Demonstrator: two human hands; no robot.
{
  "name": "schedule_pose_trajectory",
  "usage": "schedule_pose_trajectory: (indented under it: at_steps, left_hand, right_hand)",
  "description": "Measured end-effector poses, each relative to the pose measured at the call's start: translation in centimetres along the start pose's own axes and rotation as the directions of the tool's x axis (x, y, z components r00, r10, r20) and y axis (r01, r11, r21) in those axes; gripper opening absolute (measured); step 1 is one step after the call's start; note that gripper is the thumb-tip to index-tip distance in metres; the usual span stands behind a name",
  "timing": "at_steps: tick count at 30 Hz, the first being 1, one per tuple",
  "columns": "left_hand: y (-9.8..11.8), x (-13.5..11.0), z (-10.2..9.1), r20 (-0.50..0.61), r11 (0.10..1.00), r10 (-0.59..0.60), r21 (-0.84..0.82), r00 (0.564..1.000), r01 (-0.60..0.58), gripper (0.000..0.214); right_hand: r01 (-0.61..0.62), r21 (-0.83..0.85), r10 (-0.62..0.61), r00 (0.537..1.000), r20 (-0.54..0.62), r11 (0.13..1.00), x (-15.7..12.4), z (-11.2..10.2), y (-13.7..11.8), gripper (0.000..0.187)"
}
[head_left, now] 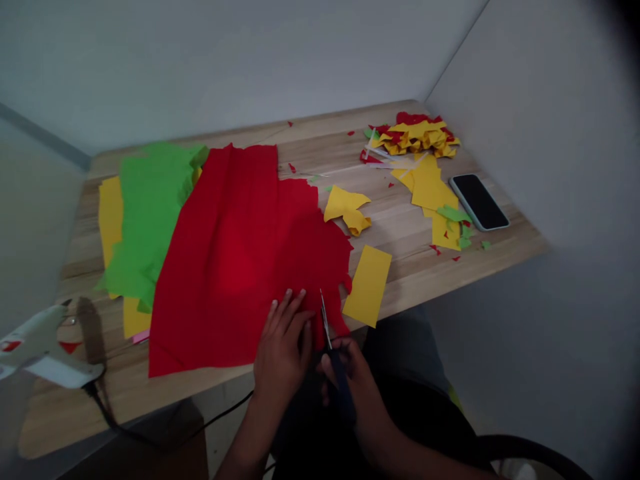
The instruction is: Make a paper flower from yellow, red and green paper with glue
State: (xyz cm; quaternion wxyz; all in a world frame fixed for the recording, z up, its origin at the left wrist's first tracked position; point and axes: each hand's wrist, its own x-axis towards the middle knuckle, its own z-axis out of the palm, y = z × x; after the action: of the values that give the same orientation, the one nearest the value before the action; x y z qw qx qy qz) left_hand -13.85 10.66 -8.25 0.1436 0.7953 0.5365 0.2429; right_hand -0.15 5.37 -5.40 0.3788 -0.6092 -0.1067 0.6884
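Note:
A large red sheet, crepe paper by its look, [235, 247] lies over the middle of the table, its right edge ragged and cut. My left hand [285, 347] rests on its near edge with the fingers stretched out flat. Dark-handled scissors [337, 373] are in my right hand [353, 373], the fingers wrapped round the handles. Their blades point away from me over the red sheet, just right of my left fingertips. Beside the blades, a narrow red strip hangs toward the table edge. A yellow paper rectangle [369, 285] lies right of the sheet.
Green paper [150, 220] lies over yellow sheets at the left. A glue gun [50, 350] with a black cord stands at the front left. Crumpled yellow and red paper [417, 137], a yellow scrap [347, 208], thin pale sticks [387, 163] and a phone [480, 202] are on the right.

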Motion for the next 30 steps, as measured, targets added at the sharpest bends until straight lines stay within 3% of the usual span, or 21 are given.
schedule_pose_trajectory:
  at_steps: [7, 14, 30]
  left_hand:
    - [0.1, -0.1, 0.2, -0.023, 1.0, 0.01, 0.027, 1.0, -0.009, 0.017]
    - [0.2, 0.1, 0.1, -0.041, 0.999, 0.017, 0.034, 0.999, -0.015, 0.018]
    - [0.2, 0.2, 0.3, -0.042, 0.999, -0.013, 0.044, 0.999, 0.015, 0.019]
  right_hand:
    - [0.008, 0.074, -0.01, 1.0, 0.019, 0.997, -0.1, 0.3, 0.4, 0.065]
    - [-0.02, 0.077, 0.021, 1.0, -0.015, 0.997, -0.2, 0.7, 0.7, 0.072]
    - [-0.011, 0.072, 0.013, 1.0, -0.017, 0.997, 0.1, 0.5, 1.8, 0.067]
